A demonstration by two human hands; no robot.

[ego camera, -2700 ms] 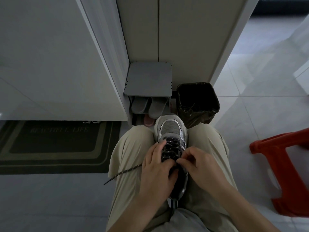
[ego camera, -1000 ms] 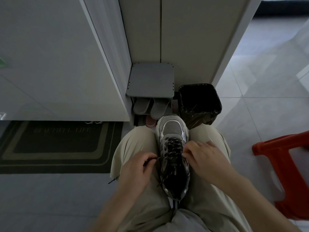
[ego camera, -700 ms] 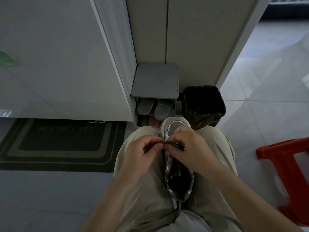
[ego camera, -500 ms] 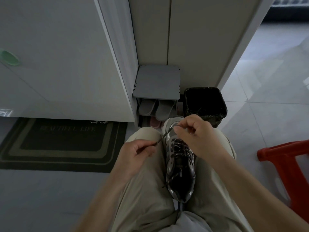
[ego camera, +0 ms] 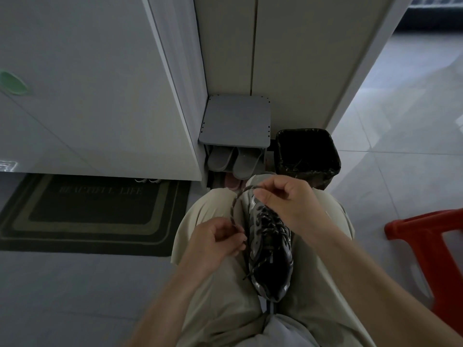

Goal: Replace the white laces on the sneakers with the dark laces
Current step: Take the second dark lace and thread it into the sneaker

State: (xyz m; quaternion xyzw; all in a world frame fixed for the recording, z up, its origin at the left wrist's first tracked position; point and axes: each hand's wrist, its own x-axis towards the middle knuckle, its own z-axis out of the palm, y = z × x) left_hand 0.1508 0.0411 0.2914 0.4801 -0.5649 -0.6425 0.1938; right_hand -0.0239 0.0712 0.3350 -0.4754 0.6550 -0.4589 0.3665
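Pinching the lace (ego camera: 234, 209) in both hands, right hand (ego camera: 288, 204) raised beyond left hand (ego camera: 215, 242), likely to draw slack through, with the sneaker (ego camera: 270, 251) wedged between thighs beneath them for steadiness.

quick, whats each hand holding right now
Left hand: pinching the dark lace.
Right hand: pinching the same lace farther along, over the sneaker.

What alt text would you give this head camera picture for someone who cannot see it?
Seen from above, a person's left hand and right hand each pinch a dark lace, which arcs between them beside a grey sneaker lying between the thighs. Beyond stand a small shoe rack and a black bin; a doormat lies left.
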